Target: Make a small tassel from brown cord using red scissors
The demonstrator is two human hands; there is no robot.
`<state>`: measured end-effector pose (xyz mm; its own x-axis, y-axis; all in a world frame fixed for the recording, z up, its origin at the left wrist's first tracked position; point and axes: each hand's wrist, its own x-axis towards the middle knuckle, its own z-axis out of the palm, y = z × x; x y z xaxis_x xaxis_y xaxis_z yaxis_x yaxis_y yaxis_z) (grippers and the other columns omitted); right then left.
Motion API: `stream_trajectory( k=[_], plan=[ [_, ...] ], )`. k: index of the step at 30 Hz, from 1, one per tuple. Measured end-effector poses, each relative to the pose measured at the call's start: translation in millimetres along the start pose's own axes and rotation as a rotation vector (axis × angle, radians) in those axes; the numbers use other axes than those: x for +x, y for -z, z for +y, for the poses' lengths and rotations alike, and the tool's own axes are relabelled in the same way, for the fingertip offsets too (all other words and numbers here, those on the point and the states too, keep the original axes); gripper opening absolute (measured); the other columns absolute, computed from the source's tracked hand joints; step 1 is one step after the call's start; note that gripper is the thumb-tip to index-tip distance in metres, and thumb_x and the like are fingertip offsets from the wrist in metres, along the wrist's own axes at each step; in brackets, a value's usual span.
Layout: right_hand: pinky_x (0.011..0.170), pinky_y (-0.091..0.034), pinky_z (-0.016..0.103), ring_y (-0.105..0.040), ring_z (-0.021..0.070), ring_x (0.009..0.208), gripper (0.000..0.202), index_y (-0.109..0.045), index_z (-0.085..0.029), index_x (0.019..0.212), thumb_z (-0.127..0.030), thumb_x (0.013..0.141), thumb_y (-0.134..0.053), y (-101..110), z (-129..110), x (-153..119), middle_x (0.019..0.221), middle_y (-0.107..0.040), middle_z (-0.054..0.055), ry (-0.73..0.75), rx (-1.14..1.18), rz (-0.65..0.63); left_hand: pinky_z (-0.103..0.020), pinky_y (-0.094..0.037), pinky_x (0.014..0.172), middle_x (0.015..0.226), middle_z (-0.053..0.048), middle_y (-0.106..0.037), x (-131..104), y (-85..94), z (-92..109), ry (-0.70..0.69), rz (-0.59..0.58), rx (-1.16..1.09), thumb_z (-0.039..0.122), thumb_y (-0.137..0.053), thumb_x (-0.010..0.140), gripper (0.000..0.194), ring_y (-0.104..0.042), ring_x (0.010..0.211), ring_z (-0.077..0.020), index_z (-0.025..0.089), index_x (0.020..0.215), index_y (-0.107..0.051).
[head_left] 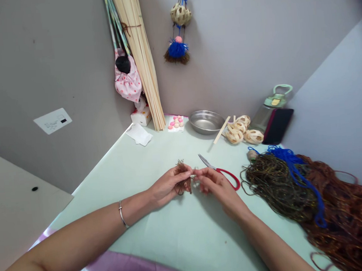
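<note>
My left hand (170, 184) is closed around a small bundle of brown cord (181, 165), whose frayed ends stick out above and below the fingers. Close against it, my right hand (214, 185) pinches something thin and pale at the bundle's side, perhaps a string; its kind is too small to make out. Behind the right hand lies a pair of scissors (230, 177) with red handles, blades pointing up and left. Part of one handle is hidden by that hand.
Heaps of dark green cord (275, 182), blue cord (305, 184) and brown cord (346, 206) cover the right side. Along the back stand a metal bowl (206, 123), woven strip balls (234, 133), a bottle (262, 112), a phone (277, 126) and pink beads (176, 122).
</note>
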<state>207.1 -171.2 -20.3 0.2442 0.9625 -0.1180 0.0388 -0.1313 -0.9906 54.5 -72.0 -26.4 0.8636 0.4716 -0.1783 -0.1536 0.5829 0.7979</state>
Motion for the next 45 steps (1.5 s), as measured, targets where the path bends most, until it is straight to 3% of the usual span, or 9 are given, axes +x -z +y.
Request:
stream_trajectory(
  k=[4, 7, 11, 15, 22, 26, 29, 36, 45],
  plan=[
    [0.058, -0.044, 0.026, -0.059, 0.0153, 0.075, 0.036, -0.058, -0.022, 0.112, -0.047, 0.087, -0.061, -2, -7, -4, 0.111, -0.061, 0.008, -0.087, 0.150, -0.144, -0.018, -0.043, 0.059, 0.075, 0.002, -0.058, -2, 0.5, 1, 0.008, -0.007, -0.003, 0.032, -0.072, 0.082, 0.024, -0.053, 0.059, -0.0054, 0.017, 0.094, -0.058],
    [0.056, -0.043, 0.025, -0.056, 0.0125, 0.064, 0.038, -0.060, -0.019, 0.107, -0.046, 0.082, -0.068, -2, -9, -4, 0.088, -0.064, 0.004, -0.127, 0.122, -0.245, -0.018, -0.043, 0.060, 0.079, 0.001, -0.059, -2, 1.3, 0, 0.010, -0.025, 0.021, 0.032, -0.072, 0.082, 0.024, -0.055, 0.062, -0.0060, 0.017, 0.095, -0.058],
    [0.048, -0.031, 0.021, -0.043, 0.0071, 0.048, 0.031, -0.061, -0.015, 0.076, -0.045, 0.079, -0.071, 4, -4, 1, 0.058, -0.053, -0.004, -0.125, 0.058, -0.157, -0.021, -0.046, 0.061, 0.074, 0.002, -0.054, -2, 1.3, -4, -0.033, -0.013, 0.128, 0.030, -0.069, 0.082, 0.023, -0.052, 0.060, -0.0070, 0.016, 0.096, -0.059],
    [0.045, -0.023, 0.021, -0.037, 0.0053, 0.045, 0.029, -0.064, -0.016, 0.076, -0.043, 0.076, -0.073, 7, -4, 3, 0.056, -0.051, -0.005, -0.158, 0.132, -0.109, -0.021, -0.044, 0.059, 0.073, 0.002, -0.055, -1, 2.5, -10, -0.037, -0.010, 0.226, 0.029, -0.071, 0.080, 0.024, -0.055, 0.060, -0.0082, 0.015, 0.094, -0.057],
    [0.052, -0.035, 0.025, -0.046, 0.0098, 0.058, 0.042, -0.064, -0.021, 0.110, -0.043, 0.076, -0.074, 2, -14, -2, 0.103, -0.068, 0.007, -0.023, 0.209, 0.031, -0.025, -0.049, 0.068, 0.076, 0.001, -0.057, -2, 3.4, -9, 0.117, -0.082, 0.190, 0.028, -0.075, 0.076, 0.028, -0.057, 0.064, -0.0090, 0.015, 0.096, -0.061],
    [0.049, -0.029, 0.025, -0.040, 0.0105, 0.051, 0.028, -0.060, -0.020, 0.086, -0.046, 0.081, -0.068, 3, -9, -2, 0.062, -0.054, -0.003, 0.058, -0.002, 0.157, -0.025, -0.050, 0.073, 0.080, -0.002, -0.061, -1, 6.0, -5, 0.092, 0.011, 0.107, 0.027, -0.077, 0.075, 0.033, -0.059, 0.069, -0.0095, 0.013, 0.102, -0.064],
    [0.050, -0.027, 0.025, -0.037, 0.0113, 0.050, 0.033, -0.056, -0.020, 0.077, -0.051, 0.087, -0.060, 3, -7, -2, 0.052, -0.044, -0.005, 0.069, -0.130, 0.116, -0.023, -0.049, 0.073, 0.086, -0.003, -0.063, 0, 7.6, -4, 0.048, 0.050, 0.062, 0.025, -0.078, 0.074, 0.031, -0.059, 0.069, -0.0084, 0.013, 0.100, -0.066],
    [0.052, -0.026, 0.025, -0.038, 0.0115, 0.056, 0.023, -0.064, -0.017, 0.077, -0.039, 0.082, -0.065, -2, -3, -2, 0.064, -0.051, -0.002, 0.076, -0.232, -0.106, -0.018, -0.045, 0.069, 0.089, -0.004, -0.065, 2, 7.3, -7, -0.012, 0.078, 0.072, 0.023, -0.077, 0.075, 0.026, -0.058, 0.073, -0.0077, 0.013, 0.098, -0.068],
    [0.049, -0.026, 0.023, -0.038, 0.0103, 0.051, 0.019, -0.059, -0.019, 0.077, -0.037, 0.078, -0.065, -1, -3, 0, 0.056, -0.046, -0.005, -0.031, -0.126, -0.090, -0.021, -0.048, 0.072, 0.092, -0.004, -0.066, 3, 11.0, -9, -0.052, 0.142, 0.002, 0.023, -0.071, 0.080, 0.027, -0.063, 0.079, -0.0109, 0.017, 0.105, -0.062]
  ],
)
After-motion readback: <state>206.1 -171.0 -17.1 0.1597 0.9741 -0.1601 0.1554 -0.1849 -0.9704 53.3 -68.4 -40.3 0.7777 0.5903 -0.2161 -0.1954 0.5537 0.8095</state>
